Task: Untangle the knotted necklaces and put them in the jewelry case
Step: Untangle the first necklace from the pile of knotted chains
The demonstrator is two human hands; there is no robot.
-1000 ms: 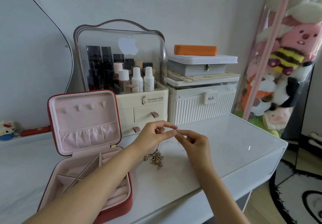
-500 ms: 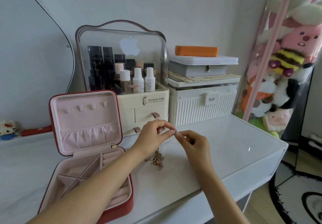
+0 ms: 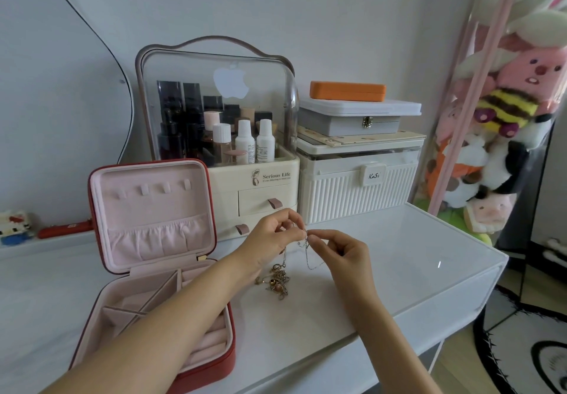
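Left hand [image 3: 270, 237] and right hand [image 3: 340, 249] pinch a thin chain [image 3: 310, 258], seemingly silver, above the necklace tangle [image 3: 278, 280] on the table [image 3: 399, 271]; open jewelry case [image 3: 159, 240] left, cosmetics organizer [image 3: 221, 123] behind.

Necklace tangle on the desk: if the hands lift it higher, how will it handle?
Probably limp: a thin chain droops in a loop from where the left hand and right hand pinch it. The necklace tangle likely rises as one clump, since its strands look knotted. Probably snag-prone; pull gently.
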